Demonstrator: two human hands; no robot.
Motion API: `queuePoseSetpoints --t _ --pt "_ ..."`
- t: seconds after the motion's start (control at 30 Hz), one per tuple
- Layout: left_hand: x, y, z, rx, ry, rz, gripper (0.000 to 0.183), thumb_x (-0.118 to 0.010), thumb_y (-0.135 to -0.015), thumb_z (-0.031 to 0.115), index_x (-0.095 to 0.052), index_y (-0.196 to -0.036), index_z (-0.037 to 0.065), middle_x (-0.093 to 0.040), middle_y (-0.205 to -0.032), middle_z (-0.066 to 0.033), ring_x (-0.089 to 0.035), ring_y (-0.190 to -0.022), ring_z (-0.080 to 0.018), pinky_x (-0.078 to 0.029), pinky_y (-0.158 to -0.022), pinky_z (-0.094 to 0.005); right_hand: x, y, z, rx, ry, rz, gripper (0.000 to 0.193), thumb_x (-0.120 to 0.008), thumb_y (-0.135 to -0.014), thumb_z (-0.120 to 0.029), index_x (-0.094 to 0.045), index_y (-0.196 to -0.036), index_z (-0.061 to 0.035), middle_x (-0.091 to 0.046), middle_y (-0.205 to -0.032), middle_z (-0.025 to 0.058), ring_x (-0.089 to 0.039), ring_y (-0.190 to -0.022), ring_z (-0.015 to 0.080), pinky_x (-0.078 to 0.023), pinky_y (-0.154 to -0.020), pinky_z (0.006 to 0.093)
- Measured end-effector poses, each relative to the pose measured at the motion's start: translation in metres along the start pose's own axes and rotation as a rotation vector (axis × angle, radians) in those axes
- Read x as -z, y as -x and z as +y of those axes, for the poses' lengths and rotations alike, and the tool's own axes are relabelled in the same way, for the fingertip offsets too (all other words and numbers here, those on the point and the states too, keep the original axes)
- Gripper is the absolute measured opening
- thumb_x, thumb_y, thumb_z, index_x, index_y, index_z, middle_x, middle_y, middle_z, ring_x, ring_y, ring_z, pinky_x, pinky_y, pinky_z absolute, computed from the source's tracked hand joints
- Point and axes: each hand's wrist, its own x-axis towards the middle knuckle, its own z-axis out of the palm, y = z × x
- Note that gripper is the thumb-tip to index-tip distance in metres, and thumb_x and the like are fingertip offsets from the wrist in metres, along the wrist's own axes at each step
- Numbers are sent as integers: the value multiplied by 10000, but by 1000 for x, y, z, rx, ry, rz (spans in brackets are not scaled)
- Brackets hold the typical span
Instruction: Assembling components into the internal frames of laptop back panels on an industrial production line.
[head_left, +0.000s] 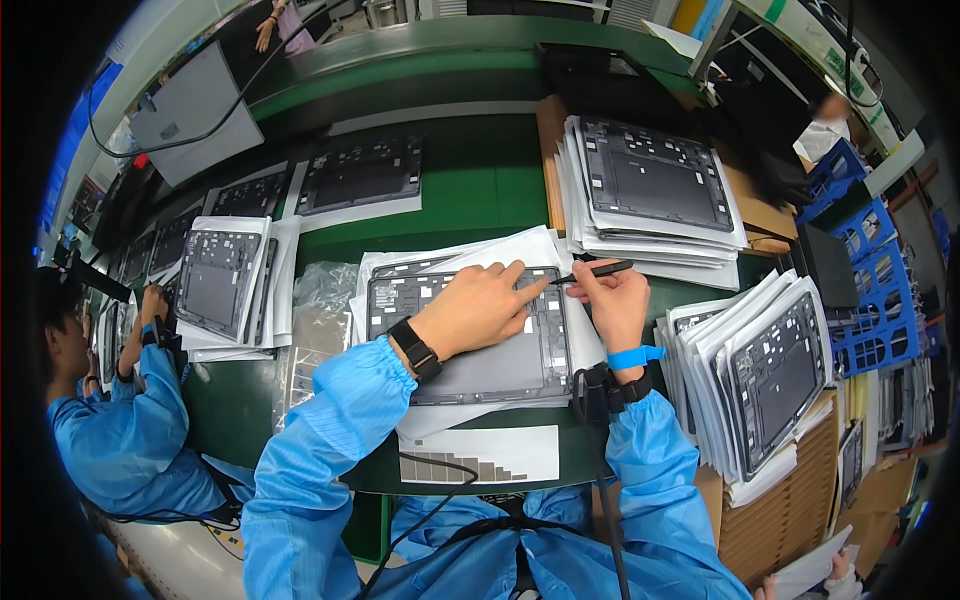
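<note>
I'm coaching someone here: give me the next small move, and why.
Probably a light touch of the black pointed tool to the dark panel, beside the index finger of the left hand. The right hand holds the tool with its tip near that finger, at the panel's upper right; whether it already touches is unclear.

centre bright, fairly sharp | edges bent, dimmer | corners black
</note>
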Motion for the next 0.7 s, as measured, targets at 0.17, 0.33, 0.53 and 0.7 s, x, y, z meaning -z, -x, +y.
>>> queuePoseSetpoints --t 0.17,0.33,0.53,0.7 --pt "-3 -4 -4 -36 -76 -29 431 -623 -882 273 -608 -1290 137 -600 -939 -91 -655 -840 -241 -536 -672 -371 6 -1 -2 50 64 -21 236 -729 -894 -176 -698 -901 58 -718 -737 108 -720 -646 172 -537 -558 243" --pt "-1 2 3 -12 -67 -9 429 -612 -897 282 -601 -1297 126 -606 -923 -101 -657 -829 -253 -536 -682 -386 46 -3 -29 206 -6 272 231 -643 -955 -188 -630 -884 31 -667 -715 94 -650 -630 126 -511 -582 258" --pt "55 51 32 300 144 165 410 -637 -907 238 -579 -1270 57 -620 -975 -154 -647 -858 -337 -530 -713 -430 41 37 -5 471 608 15 203 -600 -946 -189 -617 -938 14 -651 -874 203 -626 -722 387 -487 -667 412" --pt "36 153 23 847 -93 374 293 -639 -921 203 -547 -1119 8 -631 -874 -177 -641 -726 -389 -506 -600 -476 29 57 -12 318 593 -116 159 -722 -840 -166 -683 -844 -13 -672 -782 167 -641 -702 390 -497 -622 430"
